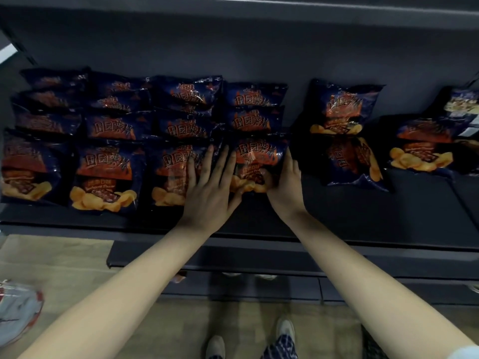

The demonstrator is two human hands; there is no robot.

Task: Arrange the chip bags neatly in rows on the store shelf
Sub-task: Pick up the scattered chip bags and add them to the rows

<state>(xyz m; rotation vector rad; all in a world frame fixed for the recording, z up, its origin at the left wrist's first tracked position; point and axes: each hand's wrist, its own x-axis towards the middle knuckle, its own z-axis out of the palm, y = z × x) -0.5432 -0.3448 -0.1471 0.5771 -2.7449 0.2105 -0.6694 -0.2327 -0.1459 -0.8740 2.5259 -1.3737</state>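
Dark blue chip bags with orange print lie in several overlapping rows on the black shelf (337,213). My left hand (210,190) lies flat with straight fingers across the front bag of the third row (171,172) and the left edge of the front bag of the fourth row (256,156). My right hand (285,182) holds that fourth-row bag at its right side, thumb curled onto its front. Two loose bags lie to the right, one upright (342,110) and one turned sideways (350,159). Another bag (422,149) lies further right.
A differently printed bag (464,102) sits at the shelf's far right. Bare shelf shows in front of the loose bags. Below are lower shelf edges, a tan floor, my shoes (285,330) and a pale plastic bag (18,309) at the left.
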